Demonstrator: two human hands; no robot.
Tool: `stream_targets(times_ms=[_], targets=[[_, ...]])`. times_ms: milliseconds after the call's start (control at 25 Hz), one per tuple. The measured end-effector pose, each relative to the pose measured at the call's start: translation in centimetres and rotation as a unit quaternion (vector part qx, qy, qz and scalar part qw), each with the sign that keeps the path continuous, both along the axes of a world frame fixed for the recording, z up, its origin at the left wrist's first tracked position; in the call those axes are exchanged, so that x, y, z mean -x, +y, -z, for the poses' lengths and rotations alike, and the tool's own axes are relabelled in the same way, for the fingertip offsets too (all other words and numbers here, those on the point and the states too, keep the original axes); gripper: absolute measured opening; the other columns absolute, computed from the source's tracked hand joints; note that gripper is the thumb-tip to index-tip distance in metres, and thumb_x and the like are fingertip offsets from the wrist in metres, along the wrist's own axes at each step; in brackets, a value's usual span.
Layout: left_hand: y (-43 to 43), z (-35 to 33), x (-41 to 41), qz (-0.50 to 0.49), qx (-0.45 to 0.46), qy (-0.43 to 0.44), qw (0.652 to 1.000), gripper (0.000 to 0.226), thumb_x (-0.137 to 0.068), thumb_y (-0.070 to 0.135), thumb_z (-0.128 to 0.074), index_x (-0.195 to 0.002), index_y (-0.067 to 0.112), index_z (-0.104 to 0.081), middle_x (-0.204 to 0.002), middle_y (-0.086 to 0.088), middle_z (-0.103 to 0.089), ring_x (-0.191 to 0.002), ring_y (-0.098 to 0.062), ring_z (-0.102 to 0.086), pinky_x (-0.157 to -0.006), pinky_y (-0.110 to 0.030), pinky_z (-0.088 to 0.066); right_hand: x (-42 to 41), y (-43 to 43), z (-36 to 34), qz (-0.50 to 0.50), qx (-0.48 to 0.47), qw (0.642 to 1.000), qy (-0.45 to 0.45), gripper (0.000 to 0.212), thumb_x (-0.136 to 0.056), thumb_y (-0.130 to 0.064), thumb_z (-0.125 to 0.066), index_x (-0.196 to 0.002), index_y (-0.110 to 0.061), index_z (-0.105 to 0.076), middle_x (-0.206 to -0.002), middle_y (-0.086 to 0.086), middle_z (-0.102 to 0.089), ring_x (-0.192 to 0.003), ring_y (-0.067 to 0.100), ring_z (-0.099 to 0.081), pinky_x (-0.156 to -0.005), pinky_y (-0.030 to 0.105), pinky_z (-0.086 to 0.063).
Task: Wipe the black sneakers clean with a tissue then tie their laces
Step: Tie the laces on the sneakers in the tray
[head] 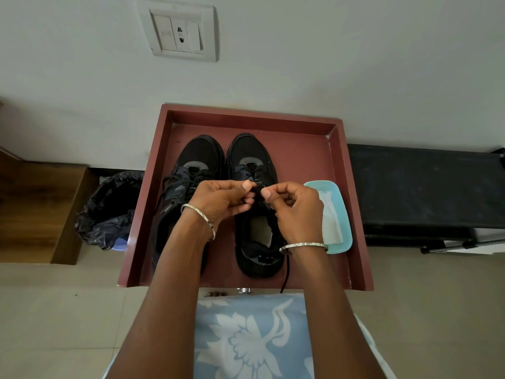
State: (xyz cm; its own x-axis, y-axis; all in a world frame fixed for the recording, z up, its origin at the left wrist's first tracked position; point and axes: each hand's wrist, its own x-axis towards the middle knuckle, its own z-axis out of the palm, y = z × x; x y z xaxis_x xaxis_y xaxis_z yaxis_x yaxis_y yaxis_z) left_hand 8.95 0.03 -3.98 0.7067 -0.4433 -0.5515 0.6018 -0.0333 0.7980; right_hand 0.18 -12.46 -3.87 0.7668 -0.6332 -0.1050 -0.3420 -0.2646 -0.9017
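Two black sneakers stand side by side, toes away from me, in a dark red tray [306, 127]. Over the right sneaker [250, 157] both hands work its black lace. My left hand [224, 199] pinches the lace between thumb and fingers. My right hand [293, 206] pinches the lace from the other side, fingertips almost touching the left. One lace end [285, 277] hangs down over the tray's front edge. The left sneaker [199, 157] has loose laces spread across its top; my left forearm covers its heel. A folded white tissue [330, 217] lies in a light blue dish [344, 214] right of the shoes.
A bin lined with a black bag [109, 209] stands left of the tray. A black bench [423, 187] sits to the right, a wooden unit [35, 209] at far left. The wall with a socket plate [180, 34] is behind. Blue floral cloth [246, 337] covers my lap.
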Motion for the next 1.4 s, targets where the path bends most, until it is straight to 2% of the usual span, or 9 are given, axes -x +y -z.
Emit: stream_targets(times_ms=[160, 360, 600, 880, 1040, 1120, 1200, 1280, 1400], targets=[[-0.1, 1.2, -0.1, -0.063, -0.169, -0.105, 0.978, 0.014, -0.091, 0.019, -0.073, -0.091, 0.005, -0.077, -0.07, -0.002, -0.073, -0.063, -0.008, -0.071, -0.058, -0.022, -0.058, 0.7, -1.0, 0.9, -0.004, 0.013, 0.998, 0.057, 0.018, -0.093, -0.026, -0.071, -0.075, -0.027, -0.067, -0.074, -0.005, -0.073, -0.071, 0.014, -0.07, -0.077, 0.045, -0.06], [-0.9, 1.4, 0.5, -0.031, -0.421, -0.272, 0.865, 0.017, -0.091, 0.038, -0.07, -0.08, 0.025, -0.071, -0.081, 0.0, -0.074, -0.08, -0.023, -0.071, -0.066, -0.034, -0.052, 2.2, -2.1, 1.4, 0.015, -0.099, 0.99, 0.097, 0.021, -0.093, -0.021, -0.071, -0.072, -0.021, -0.071, -0.075, 0.005, -0.075, -0.071, 0.018, -0.068, -0.086, 0.052, -0.059], [-2.2, 0.8, 0.5, -0.008, -0.5, -0.299, 0.813, 0.022, -0.097, 0.037, -0.062, -0.093, 0.016, -0.066, -0.09, -0.003, -0.064, -0.091, -0.032, -0.065, -0.064, -0.036, -0.037, 2.7, -2.2, 1.3, 0.016, -0.071, 0.991, 0.115, 0.023, -0.09, -0.017, -0.074, -0.068, -0.022, -0.069, -0.071, 0.004, -0.074, -0.07, 0.024, -0.072, -0.083, 0.048, -0.061], [-1.8, 1.4, -0.1, 0.019, -0.467, -0.293, 0.834, 0.02, -0.095, 0.037, -0.065, -0.089, 0.018, -0.066, -0.094, -0.01, -0.071, -0.092, -0.035, -0.067, -0.069, -0.038, -0.045, 2.8, -2.6, 1.5, 0.015, -0.024, 0.992, 0.125, 0.019, -0.087, -0.018, -0.076, -0.069, -0.021, -0.071, -0.068, 0.002, -0.073, -0.071, 0.024, -0.072, -0.079, 0.043, -0.061], [0.8, 1.0, -1.1, 0.07, -0.438, -0.347, 0.826, 0.032, -0.096, 0.05, -0.056, -0.08, 0.023, -0.061, -0.071, -0.007, -0.07, -0.065, -0.032, -0.07, -0.072, -0.044, -0.058, 2.4, -2.4, 0.6, -0.01, 0.012, 0.993, 0.113, 0.007, -0.087, -0.022, -0.076, -0.084, -0.018, -0.071, -0.08, -0.003, -0.071, -0.077, 0.012, -0.067, -0.078, 0.032, -0.056], [1.2, -0.6, -0.6, 0.079, -0.39, -0.386, 0.832, 0.037, -0.1, 0.052, -0.047, -0.085, 0.021, -0.06, -0.062, -0.005, -0.069, -0.051, -0.021, -0.068, -0.062, -0.034, -0.056, 2.1, -1.7, 0.5, -0.057, -0.019, 0.992, 0.107, 0.037, -0.078, -0.032, -0.084, -0.108, -0.02, -0.065, -0.105, -0.003, -0.068, -0.096, 0.013, -0.065, -0.09, 0.033, -0.055], [0.9, -2.7, 0.1, 0.024, -0.23, -0.346, 0.909, 0.041, -0.104, 0.047, -0.041, -0.097, 0.014, -0.064, -0.064, -0.01, -0.071, -0.047, -0.015, -0.067, -0.045, -0.024, -0.047, 2.0, -0.6, 0.8, -0.115, 0.024, 0.984, 0.132, 0.081, -0.063, -0.053, -0.088, -0.129, -0.025, -0.049, -0.127, -0.002, -0.056, -0.118, 0.018, -0.056, -0.1, 0.038, -0.05], [0.5, -4.3, 0.2, -0.041, -0.059, -0.25, 0.965, 0.046, -0.107, 0.044, -0.034, -0.114, 0.009, -0.063, -0.083, -0.014, -0.076, -0.068, -0.018, -0.074, -0.036, -0.018, -0.038, 1.8, 0.5, 1.1, -0.147, 0.096, 0.969, 0.175, 0.107, -0.054, -0.063, -0.088, -0.14, -0.026, -0.035, -0.139, 0.003, -0.045, -0.128, 0.026, -0.047, -0.104, 0.045, -0.046], [-0.1, -4.4, 0.1, -0.033, 0.034, -0.204, 0.978, 0.05, -0.108, 0.044, -0.028, -0.127, 0.011, -0.06, -0.111, -0.008, -0.075, -0.101, -0.019, -0.073, -0.036, -0.019, -0.041, 1.0, 1.3, 1.2, -0.113, 0.126, 0.962, 0.213, 0.116, -0.051, -0.059, -0.092, -0.143, -0.024, -0.03, -0.141, 0.009, -0.041, -0.129, 0.033, -0.043, -0.102, 0.048, -0.046]])
